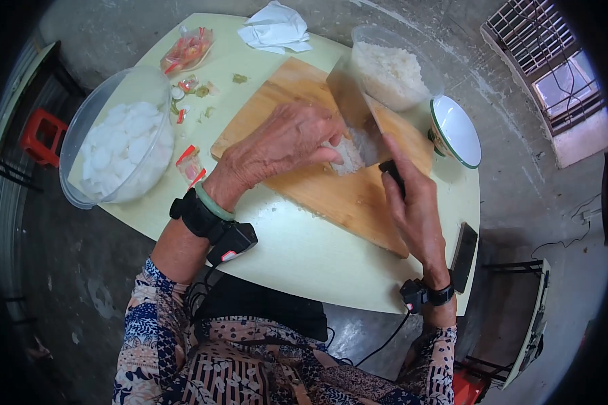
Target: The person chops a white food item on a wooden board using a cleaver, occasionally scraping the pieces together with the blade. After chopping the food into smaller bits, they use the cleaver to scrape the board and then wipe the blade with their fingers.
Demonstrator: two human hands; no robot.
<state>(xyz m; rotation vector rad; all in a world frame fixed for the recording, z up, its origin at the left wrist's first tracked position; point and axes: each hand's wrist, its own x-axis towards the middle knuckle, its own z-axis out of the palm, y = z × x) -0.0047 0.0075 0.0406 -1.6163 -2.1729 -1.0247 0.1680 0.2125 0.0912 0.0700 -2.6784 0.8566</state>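
Your worktop (pixel 297 251) carries a wooden cutting board (pixel 317 197), set at an angle. Left of the board stands the large clear tub (pixel 67 158), holding white slices (pixel 118 148); beyond the board's far right part stands the second clear tub (pixel 384 32), filled with shredded white food (pixel 393 71). Your left forearm reaches up and inward, placing the left hand (pixel 287 138) over the board, back of the hand upward. Its fingers are curled down, the thumb extended beside the pale heap (pixel 346 159) on the board; whether they pinch any of it cannot be told. Your right forearm points away from you, with the right hand (pixel 415 206) at the board's right side. Its fingers are closed around the black handle of the cleaver (pixel 355 98), index finger extended toward the blade. The broad blade slants away to the left, right beside the heap. The green-rimmed bowl (pixel 458 127) sits right of the board, the crumpled white paper (pixel 275 28) past its far edge, the phone (pixel 464 251) near your right wrist, and the small packet (pixel 190 166) near your left wrist.
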